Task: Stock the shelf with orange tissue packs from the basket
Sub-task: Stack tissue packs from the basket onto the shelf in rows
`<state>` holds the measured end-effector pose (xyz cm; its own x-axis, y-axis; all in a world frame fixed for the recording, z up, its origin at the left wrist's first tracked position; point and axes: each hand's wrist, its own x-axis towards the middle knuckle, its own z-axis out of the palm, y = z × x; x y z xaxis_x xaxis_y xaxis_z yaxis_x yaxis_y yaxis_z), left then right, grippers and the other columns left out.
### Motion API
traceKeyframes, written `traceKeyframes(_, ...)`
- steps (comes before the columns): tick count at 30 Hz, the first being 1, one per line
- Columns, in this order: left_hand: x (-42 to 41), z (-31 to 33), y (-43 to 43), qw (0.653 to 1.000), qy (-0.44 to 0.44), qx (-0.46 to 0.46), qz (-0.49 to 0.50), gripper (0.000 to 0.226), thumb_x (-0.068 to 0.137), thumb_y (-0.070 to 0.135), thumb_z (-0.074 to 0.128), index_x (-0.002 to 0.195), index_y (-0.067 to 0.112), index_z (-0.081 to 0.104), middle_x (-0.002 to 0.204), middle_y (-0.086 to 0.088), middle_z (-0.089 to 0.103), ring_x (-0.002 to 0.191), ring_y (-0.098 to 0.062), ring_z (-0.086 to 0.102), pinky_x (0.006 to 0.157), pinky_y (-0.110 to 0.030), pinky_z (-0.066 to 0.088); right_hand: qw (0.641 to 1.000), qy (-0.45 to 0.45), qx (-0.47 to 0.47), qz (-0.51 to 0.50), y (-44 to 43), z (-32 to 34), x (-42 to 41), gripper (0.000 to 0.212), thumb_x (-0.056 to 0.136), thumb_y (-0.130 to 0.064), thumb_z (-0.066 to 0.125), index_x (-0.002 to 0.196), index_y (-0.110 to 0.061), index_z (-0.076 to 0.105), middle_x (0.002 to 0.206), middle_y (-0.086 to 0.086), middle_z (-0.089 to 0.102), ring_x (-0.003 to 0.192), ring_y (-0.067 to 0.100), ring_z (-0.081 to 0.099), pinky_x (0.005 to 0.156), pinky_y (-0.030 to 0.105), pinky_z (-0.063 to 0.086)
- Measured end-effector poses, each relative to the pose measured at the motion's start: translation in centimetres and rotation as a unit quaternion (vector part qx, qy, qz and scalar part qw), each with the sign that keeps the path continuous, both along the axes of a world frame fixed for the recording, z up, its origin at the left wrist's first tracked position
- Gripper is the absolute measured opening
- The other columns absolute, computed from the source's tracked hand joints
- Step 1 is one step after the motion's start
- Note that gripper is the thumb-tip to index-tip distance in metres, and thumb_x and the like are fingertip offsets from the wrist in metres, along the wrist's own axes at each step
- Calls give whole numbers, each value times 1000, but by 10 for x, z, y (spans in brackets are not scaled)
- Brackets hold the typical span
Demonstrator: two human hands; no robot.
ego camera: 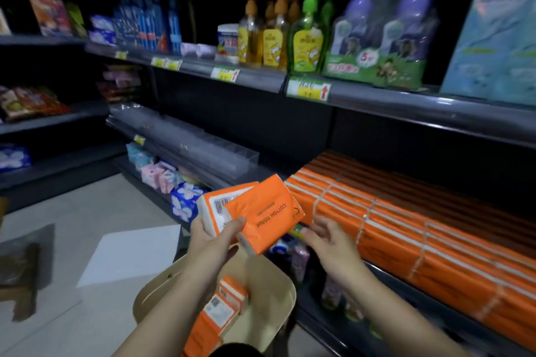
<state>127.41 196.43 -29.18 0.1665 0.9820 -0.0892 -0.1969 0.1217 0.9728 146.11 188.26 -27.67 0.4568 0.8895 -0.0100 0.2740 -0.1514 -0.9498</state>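
My left hand (213, 236) grips two orange tissue packs (261, 211) above the beige basket (269, 293); the front one reads "COTTON TISSUE", the rear one shows a barcode. My right hand (327, 236) hovers just right of the packs with its fingers spread, holding nothing. More orange packs (220, 310) lie inside the basket. On the shelf (385, 272) to the right, long rows of orange tissue packs (406, 235) lie stacked side by side.
The shelf above holds soap pump bottles (278, 35) and green-packed refills (380, 38). Pastel packets (162, 174) sit on the low shelf to the left. A white sheet (130, 252) and a dark bag (20, 266) lie on the floor.
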Motion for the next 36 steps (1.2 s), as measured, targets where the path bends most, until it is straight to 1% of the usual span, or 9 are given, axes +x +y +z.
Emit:
traceKeyframes(2, 17, 8, -6, 1000, 1, 14, -6, 79, 57, 42, 83, 125, 26, 45, 109, -2, 67, 97, -20, 67, 82, -46, 56, 986, 149, -50, 50, -12, 11, -5, 39, 92, -32, 54, 127, -17, 47, 105, -3, 61, 88, 9, 59, 86, 28, 47)
traceKeyframes(4, 36, 16, -15, 1000, 8, 29, -10, 76, 58, 41, 83, 121, 23, 44, 107, -3, 66, 96, -20, 67, 84, -46, 55, 970, 224, -51, 77, -21, 16, -7, 32, 93, -35, 52, 122, -22, 47, 105, -2, 62, 87, 14, 63, 87, 32, 51)
traceKeyframes(6, 56, 22, -24, 999, 17, 39, -25, 76, 56, 41, 85, 116, 23, 44, 105, -3, 65, 94, -20, 66, 84, -45, 55, 958, 280, -19, 65, -27, 20, -1, 25, 94, -25, 53, 118, -20, 48, 111, 3, 65, 90, 20, 66, 86, 34, 53)
traceKeyframes(10, 96, 32, -36, 997, 14, 51, -60, 60, 72, 31, 80, 115, 22, 40, 105, -3, 61, 89, -17, 62, 74, -38, 54, 936, 349, 42, 11, -35, 35, 31, 26, 92, -9, 51, 116, -20, 50, 115, 8, 66, 95, 26, 66, 78, 37, 54)
traceKeyframes(16, 145, 38, -27, 997, -3, 2, -83, 27, 94, 24, 55, 116, 12, 44, 99, -7, 59, 80, -17, 59, 61, -32, 50, 946, 312, 49, -67, -42, 44, 96, 25, 91, -13, 49, 112, -25, 54, 110, 5, 66, 96, 23, 64, 67, 36, 55)
traceKeyframes(23, 157, 30, 27, 997, 41, 17, -63, 32, 91, 27, 59, 118, 16, 46, 107, -8, 65, 94, -23, 65, 76, -40, 55, 976, 145, 5, -163, -23, 34, 179, 28, 93, -8, 49, 120, -15, 54, 85, 4, 60, 68, 14, 56, 50, 23, 46)
traceKeyframes(30, 175, 20, 74, 994, 47, 22, -96, 28, 93, 29, 56, 119, 21, 53, 108, -5, 68, 94, -20, 66, 67, -32, 53, 981, 107, -25, -161, 35, 13, 238, 23, 93, -12, 53, 116, -10, 58, 88, 8, 65, 77, 18, 61, 67, 25, 49)
traceKeyframes(33, 182, 13, 89, 994, 48, 24, -94, 39, 89, 36, 59, 124, 24, 48, 110, -5, 67, 94, -21, 67, 64, -33, 55, 984, 79, -34, -155, 61, 6, 255, 23, 95, -15, 51, 116, -7, 59, 100, 12, 64, 81, 20, 59, 72, 28, 47)
traceKeyframes(36, 188, 8, 99, 997, 31, 12, -70, 44, 89, 31, 61, 125, 22, 38, 103, -7, 64, 88, -21, 66, 62, -34, 55, 979, 108, -18, -172, 85, 1, 267, 15, 96, -14, 48, 100, -9, 62, 102, 20, 63, 78, 23, 56, 72, 33, 47)
